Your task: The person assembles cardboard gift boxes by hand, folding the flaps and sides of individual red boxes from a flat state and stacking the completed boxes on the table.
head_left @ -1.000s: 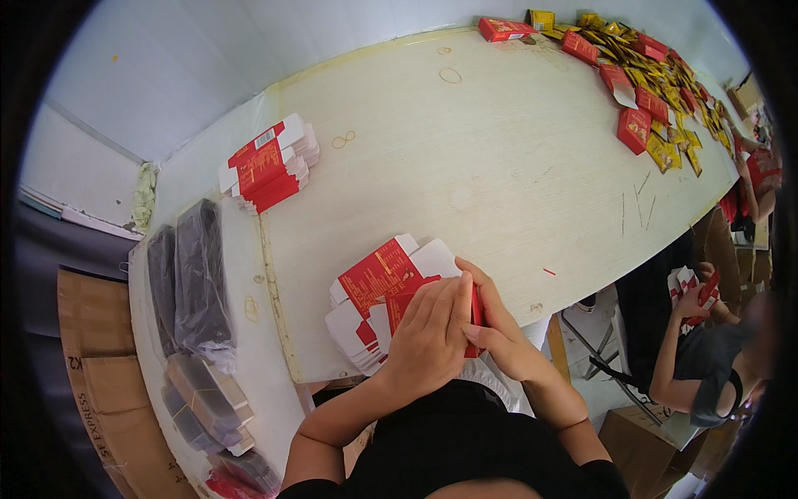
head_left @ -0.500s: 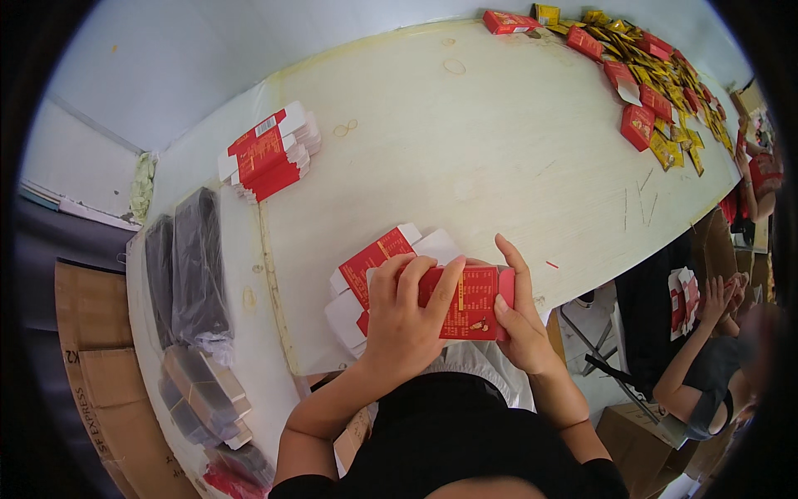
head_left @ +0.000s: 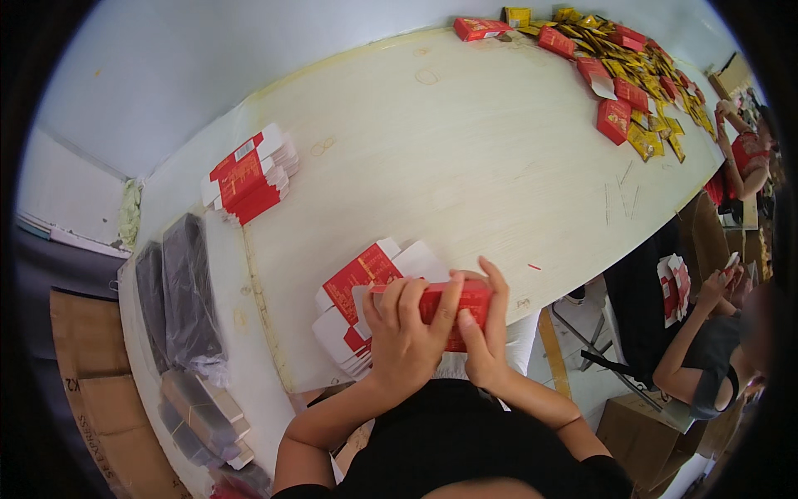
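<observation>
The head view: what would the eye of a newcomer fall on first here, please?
Probably the heap of yellow packets at the far right of the table, with red boxes lying along its edge. Next comes the red box at the near edge, held between the left hand and right hand, beside a pile of flat red-and-white cartons.

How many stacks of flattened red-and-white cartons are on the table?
2: the farther stack, at left, and the nearer stack, partly hidden by the left hand. No third shows.
</observation>
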Available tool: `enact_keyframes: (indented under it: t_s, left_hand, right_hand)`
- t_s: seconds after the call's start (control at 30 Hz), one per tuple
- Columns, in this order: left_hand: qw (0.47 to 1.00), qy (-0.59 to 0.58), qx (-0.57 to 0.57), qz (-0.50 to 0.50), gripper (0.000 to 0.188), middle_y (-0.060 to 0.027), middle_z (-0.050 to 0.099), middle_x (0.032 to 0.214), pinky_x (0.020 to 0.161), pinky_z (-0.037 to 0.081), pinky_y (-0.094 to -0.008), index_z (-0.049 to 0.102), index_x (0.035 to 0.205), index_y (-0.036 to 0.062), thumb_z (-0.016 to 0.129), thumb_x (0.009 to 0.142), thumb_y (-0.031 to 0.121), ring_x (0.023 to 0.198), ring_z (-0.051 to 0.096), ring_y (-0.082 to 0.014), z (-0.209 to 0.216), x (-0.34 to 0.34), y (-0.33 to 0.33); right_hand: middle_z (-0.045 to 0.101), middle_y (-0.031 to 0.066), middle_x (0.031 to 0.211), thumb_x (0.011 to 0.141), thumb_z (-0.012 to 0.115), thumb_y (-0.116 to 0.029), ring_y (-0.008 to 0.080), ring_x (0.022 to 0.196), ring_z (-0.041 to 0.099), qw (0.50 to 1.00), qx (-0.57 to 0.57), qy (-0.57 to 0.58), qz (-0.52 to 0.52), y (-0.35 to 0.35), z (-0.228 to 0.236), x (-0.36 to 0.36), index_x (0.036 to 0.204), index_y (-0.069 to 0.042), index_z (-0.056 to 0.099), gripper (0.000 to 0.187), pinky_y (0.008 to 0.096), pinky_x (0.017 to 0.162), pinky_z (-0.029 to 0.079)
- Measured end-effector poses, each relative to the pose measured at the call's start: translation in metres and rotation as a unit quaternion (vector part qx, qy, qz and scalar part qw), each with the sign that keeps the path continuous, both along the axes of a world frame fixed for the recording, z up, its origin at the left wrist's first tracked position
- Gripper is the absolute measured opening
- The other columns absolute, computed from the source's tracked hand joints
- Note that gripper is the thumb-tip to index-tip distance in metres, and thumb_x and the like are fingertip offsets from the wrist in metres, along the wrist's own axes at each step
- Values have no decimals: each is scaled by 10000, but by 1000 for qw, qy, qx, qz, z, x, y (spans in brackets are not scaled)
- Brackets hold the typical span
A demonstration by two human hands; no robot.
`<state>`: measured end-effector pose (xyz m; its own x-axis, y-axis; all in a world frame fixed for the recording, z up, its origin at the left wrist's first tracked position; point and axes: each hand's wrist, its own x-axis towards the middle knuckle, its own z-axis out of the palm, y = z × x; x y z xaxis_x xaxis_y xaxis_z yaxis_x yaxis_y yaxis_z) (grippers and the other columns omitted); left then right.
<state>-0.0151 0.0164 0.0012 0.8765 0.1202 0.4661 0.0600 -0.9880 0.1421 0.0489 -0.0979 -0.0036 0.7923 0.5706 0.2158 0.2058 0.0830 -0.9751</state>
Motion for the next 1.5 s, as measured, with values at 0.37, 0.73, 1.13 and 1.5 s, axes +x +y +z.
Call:
enact_keyframes:
  t_s: [0.37, 0.73, 1.13, 1.5]
  left_hand:
    - [982, 83, -154, -69, 1058, -268, 169, 1444, 1031, 215, -595, 282, 1398, 14, 830, 561, 357, 1303, 226, -458, 20, -12, 39]
    - [949, 288, -130, 25, 1189, -227, 357, 1361, 1037, 226, -578, 287, 1410, -7, 811, 500, 551, 1282, 324, -385, -6, -11, 83]
    - [994, 105, 14, 19, 944, -223, 392, 1285, 956, 309, -544, 394, 1333, -27, 801, 570, 353, 1160, 405, -372, 8, -17, 45]
    - [996, 42, -78, 20, 1019, -190, 362, 1263, 914, 299, -516, 364, 1339, -33, 827, 504, 324, 1121, 395, -353, 13, -4, 34]
  right_hand:
    - [529, 43, 1205, 964, 423, -431, 177, 903, 587, 965, -41, 256, -29, -60, 10, 178, 1441, -154, 277, 571, 313, 762, 483]
    - [447, 104, 1261, 897, 529, -231, 253, 938, 612, 920, 52, 268, -282, -82, -2, 272, 1295, -129, 368, 441, 361, 757, 472]
    - [565, 105, 1096, 895, 519, -99, 122, 717, 604, 978, -131, 96, 130, -31, -5, 93, 1214, -8, 497, 333, 242, 585, 453]
    - [618, 59, 737, 890, 533, -9, 75, 516, 578, 969, -59, 188, 147, -18, 21, 55, 1041, 67, 577, 175, 204, 436, 436]
